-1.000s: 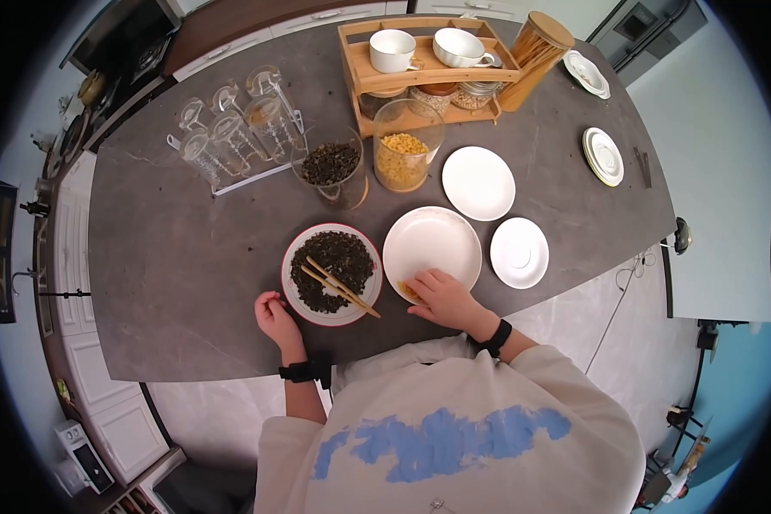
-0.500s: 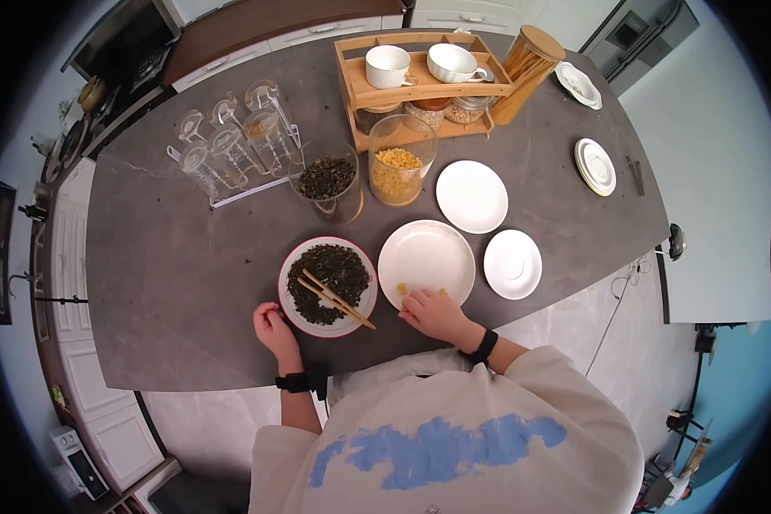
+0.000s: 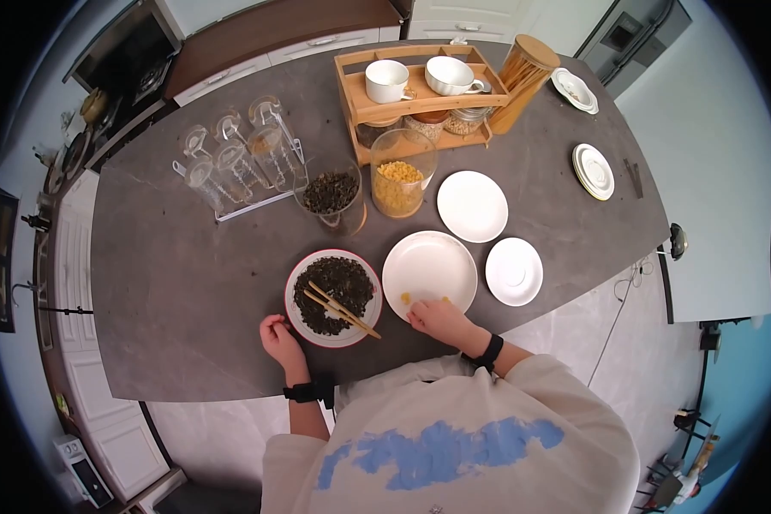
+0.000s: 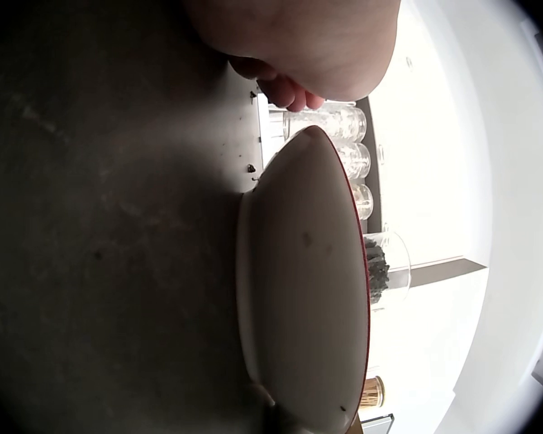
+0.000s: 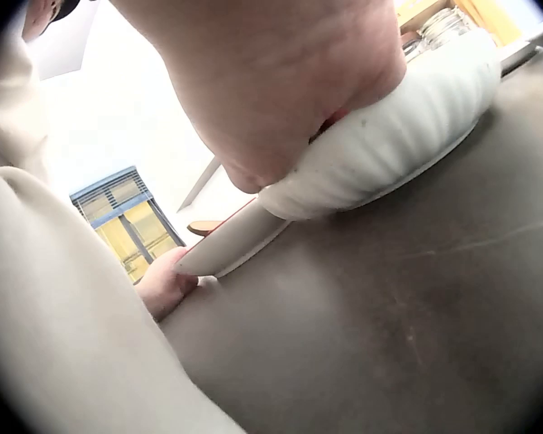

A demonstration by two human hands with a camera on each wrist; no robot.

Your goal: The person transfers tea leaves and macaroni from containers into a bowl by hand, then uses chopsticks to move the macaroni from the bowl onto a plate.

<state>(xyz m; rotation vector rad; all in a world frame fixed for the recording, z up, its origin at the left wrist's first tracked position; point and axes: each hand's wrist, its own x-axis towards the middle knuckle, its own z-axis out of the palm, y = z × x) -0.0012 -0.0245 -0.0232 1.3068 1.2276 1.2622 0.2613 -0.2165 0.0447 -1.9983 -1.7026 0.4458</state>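
My right hand (image 3: 441, 321) reaches over the near rim of a white fluted plate (image 3: 428, 257), its fingers curled down inside. Small yellow pieces (image 3: 405, 298) peek out on both sides of the curled fingers; the fingertips themselves are hidden. In the right wrist view the palm covers the rim of this plate. To its left is a red-rimmed plate (image 3: 297, 278) of dark dried leaves (image 3: 338, 278), with wooden tongs (image 3: 343, 310) lying across them. Loosely curled and holding nothing, my left hand (image 3: 281, 343) rests on the table just left of that plate.
A glass jar of dark leaves (image 3: 330, 193) and a glass jar of yellow pieces (image 3: 398, 190) stand behind the plates. White plates (image 3: 471, 206) lie to the right. Glass mugs on a rack (image 3: 240, 167) and a wooden shelf with cups (image 3: 420, 107) stand farther back.
My right hand's fingers have drawn in from spread to curled, pulling toward the near rim, and fewer yellow pieces show. The left hand has stayed in place. The head view has shifted slightly.
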